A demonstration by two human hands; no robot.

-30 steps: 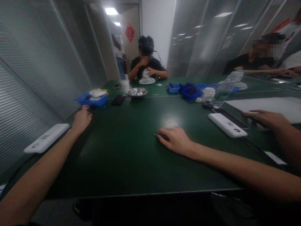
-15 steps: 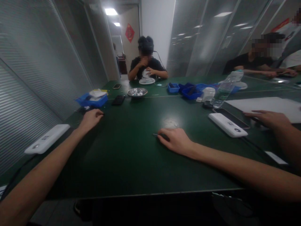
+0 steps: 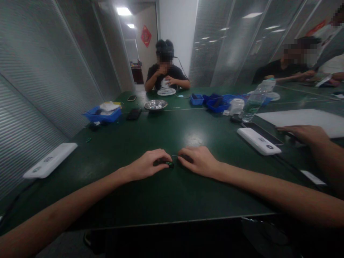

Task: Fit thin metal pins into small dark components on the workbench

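Note:
My left hand (image 3: 149, 164) rests near the middle of the green table (image 3: 120, 204). Its thumb and fingers pinch a small green and black piece (image 3: 170, 164), too small to name. Facing it from the right, my right hand (image 3: 199, 159) is closed around a thin metal-tipped tool (image 3: 174, 156), whose handle is mostly hidden by the fingers. The slim tip points left, very close to my left fingertips; whether it touches the piece I cannot tell.
At the left are a white power bank (image 3: 51, 160) and a blue basket (image 3: 103, 114). A metal bowl (image 3: 156, 105) stands farther back. Another power bank (image 3: 258, 141), a phone (image 3: 262, 133) and a water bottle (image 3: 252, 104) sit at the right, near a co-worker's hand (image 3: 305, 134).
My left hand has come from the far left, near the blue basket, to the middle, with the small green and black piece now showing in its fingers. My right hand has barely moved.

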